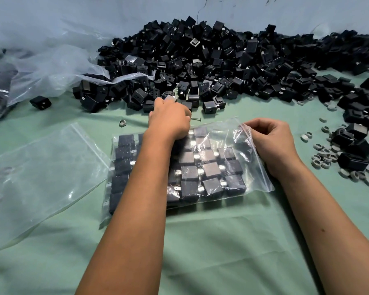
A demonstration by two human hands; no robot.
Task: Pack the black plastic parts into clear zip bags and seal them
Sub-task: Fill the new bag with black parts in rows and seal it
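- Nearest the camera, a filled bag (200,173) lies flat on the table (200,241), black parts in rows inside, its open mouth at the right edge, where the zip strip runs from far to near.
- To its left lies an empty bag (41,167), unused.
- Left hand (170,122) sits at the filled bag's far edge, fingers curled down; whether it holds a part I cannot tell.
- Just beyond it spreads the pile (222,67) of loose parts.
- Right hand (271,141) pinches the mouth's far corner, so it is the nearer hand for sealing along the strip toward the camera.
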